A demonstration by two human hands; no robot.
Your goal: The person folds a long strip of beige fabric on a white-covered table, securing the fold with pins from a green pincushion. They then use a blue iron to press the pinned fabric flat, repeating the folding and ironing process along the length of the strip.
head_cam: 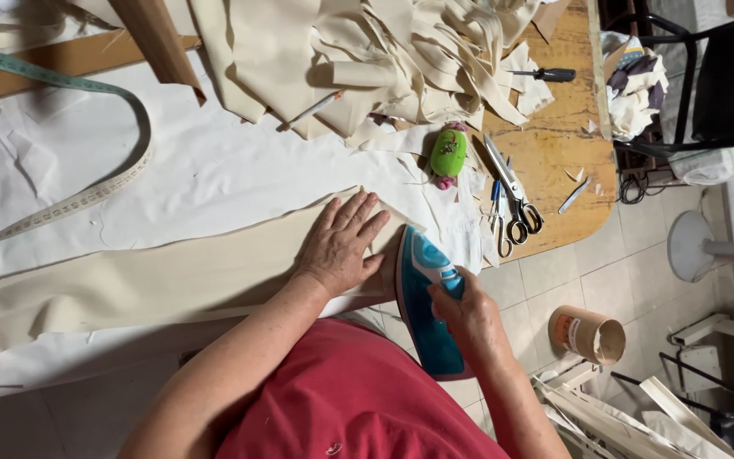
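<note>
1. Your left hand (pixel 339 242) lies flat and open, pressing the long cream fabric strip (pixel 155 276) on the bench (pixel 554 153).
2. Your right hand (pixel 467 316) grips the handle of the blue iron (pixel 425 297), just right of that strip's end.
3. Beyond the iron lie a green pincushion (pixel 448 153) and scissors (pixel 511 191).

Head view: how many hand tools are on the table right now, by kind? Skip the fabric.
Iron, gripped by the right hand: 1
Scissors: 1, perhaps a second, smaller pair beside it, hard to tell
Screwdriver: 1
Measuring tape: 1
Green pincushion: 1
Total: 5
The left hand holds no tool; it lies flat on the cream fabric strip.
</note>
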